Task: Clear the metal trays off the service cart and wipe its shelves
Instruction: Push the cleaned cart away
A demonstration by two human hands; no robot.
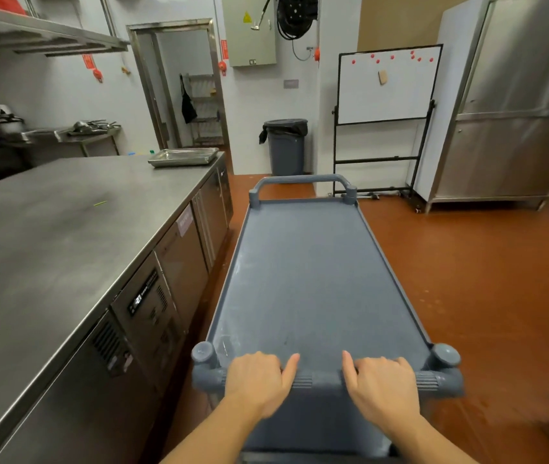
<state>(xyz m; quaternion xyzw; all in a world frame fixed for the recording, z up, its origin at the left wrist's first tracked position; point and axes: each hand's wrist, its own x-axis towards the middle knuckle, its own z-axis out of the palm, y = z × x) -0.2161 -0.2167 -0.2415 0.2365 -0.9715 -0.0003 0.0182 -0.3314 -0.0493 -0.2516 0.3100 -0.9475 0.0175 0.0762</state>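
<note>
Service cart (306,279) straight ahead, top shelf grey with pale smears along its left side. Near handle (320,380) gripped by both hands: left hand (255,380) toward the cart's left corner, right hand (382,386) toward its right corner, fingers curled over the bar. Metal tray (182,157) off the cart, on the steel counter (65,222) left of the cart's far end.
</note>
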